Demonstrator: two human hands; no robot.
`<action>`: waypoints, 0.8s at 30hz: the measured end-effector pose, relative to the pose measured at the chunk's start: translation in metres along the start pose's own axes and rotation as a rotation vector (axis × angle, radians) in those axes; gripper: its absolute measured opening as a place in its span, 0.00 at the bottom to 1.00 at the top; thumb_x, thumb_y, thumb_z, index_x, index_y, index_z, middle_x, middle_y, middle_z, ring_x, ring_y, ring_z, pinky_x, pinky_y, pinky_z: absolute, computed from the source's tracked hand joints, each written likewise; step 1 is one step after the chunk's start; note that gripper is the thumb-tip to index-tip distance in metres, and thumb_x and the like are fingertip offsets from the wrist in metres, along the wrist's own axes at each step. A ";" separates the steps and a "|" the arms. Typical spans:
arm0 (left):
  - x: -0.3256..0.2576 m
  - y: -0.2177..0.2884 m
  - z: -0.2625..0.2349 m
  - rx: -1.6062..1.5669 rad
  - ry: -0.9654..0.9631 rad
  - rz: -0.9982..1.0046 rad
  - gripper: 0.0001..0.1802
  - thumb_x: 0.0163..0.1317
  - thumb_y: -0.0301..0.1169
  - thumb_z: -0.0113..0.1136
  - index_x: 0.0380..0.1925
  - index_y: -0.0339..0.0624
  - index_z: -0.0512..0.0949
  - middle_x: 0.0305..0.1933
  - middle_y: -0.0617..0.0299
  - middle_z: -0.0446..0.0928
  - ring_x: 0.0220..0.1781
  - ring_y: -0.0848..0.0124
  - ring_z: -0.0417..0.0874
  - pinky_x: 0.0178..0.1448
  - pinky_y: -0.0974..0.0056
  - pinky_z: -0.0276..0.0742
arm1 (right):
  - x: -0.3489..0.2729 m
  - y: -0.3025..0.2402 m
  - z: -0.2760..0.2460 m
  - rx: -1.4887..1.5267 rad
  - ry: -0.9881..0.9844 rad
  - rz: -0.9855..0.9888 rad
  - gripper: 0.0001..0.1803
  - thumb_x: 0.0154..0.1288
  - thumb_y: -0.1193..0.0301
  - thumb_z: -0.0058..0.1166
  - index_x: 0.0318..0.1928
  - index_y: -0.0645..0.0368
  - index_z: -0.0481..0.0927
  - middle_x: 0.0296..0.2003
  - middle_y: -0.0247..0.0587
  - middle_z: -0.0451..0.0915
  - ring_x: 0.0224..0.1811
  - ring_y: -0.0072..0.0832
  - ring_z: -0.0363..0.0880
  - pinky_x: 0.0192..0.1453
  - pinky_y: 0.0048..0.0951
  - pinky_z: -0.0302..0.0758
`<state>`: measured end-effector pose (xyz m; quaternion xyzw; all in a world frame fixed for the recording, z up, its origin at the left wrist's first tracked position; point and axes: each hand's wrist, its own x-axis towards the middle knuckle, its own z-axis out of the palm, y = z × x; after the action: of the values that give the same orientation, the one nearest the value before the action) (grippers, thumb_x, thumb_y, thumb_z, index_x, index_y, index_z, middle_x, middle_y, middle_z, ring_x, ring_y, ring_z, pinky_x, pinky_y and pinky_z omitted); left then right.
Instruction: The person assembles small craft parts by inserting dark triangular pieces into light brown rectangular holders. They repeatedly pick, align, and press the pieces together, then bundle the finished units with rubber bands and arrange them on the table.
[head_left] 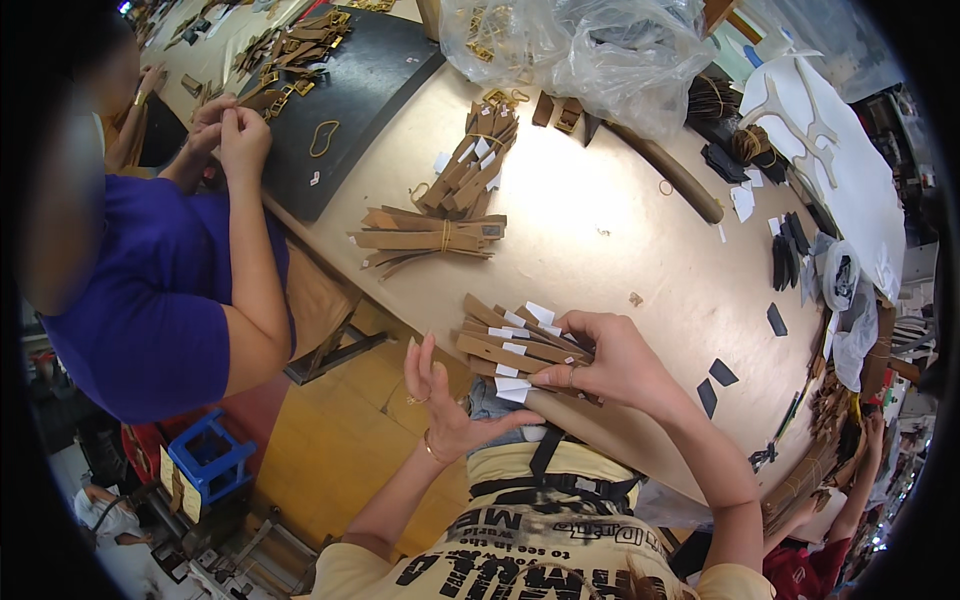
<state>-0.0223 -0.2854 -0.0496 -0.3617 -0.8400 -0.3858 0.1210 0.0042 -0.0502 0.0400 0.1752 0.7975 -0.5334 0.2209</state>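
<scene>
Right hand (610, 360) is gripping fanned brown strips (515, 345) at lower centre, pinning them to the worktop (620, 240); left hand (440, 395) is hovering open, empty.

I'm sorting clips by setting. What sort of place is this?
Probably a small leather-goods workshop: bundles of brown straps on a worktable, the right hand on a tagged strap stack, a co-worker alongside.

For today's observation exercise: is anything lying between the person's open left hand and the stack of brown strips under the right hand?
Nothing visible does. The left hand is open beside the stack of brown strips, which the right hand presses at the table edge.
</scene>
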 end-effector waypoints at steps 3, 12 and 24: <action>-0.003 -0.001 0.001 -0.006 -0.044 0.007 0.71 0.39 0.68 0.75 0.72 0.39 0.47 0.71 0.35 0.51 0.75 0.40 0.49 0.72 0.35 0.50 | -0.005 0.000 0.012 -0.272 0.177 -0.097 0.28 0.49 0.60 0.75 0.48 0.62 0.82 0.41 0.48 0.80 0.37 0.39 0.83 0.39 0.36 0.76; 0.069 0.010 -0.017 -0.014 -0.434 0.164 0.60 0.42 0.55 0.78 0.71 0.44 0.58 0.73 0.40 0.52 0.74 0.42 0.55 0.74 0.39 0.53 | -0.007 0.001 0.012 -0.276 0.268 -0.055 0.37 0.45 0.58 0.77 0.55 0.61 0.77 0.44 0.48 0.80 0.45 0.47 0.81 0.53 0.41 0.76; 0.164 0.022 -0.004 -0.038 -1.239 0.220 0.43 0.40 0.38 0.79 0.59 0.44 0.68 0.46 0.53 0.80 0.54 0.54 0.80 0.59 0.51 0.71 | -0.005 0.002 0.020 -0.605 0.208 -0.100 0.30 0.45 0.57 0.73 0.47 0.59 0.81 0.40 0.42 0.82 0.49 0.43 0.76 0.51 0.46 0.69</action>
<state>-0.1234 -0.1936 0.0447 -0.6044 -0.7051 -0.1046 -0.3557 0.0125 -0.0680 0.0350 0.1158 0.9458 -0.2617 0.1537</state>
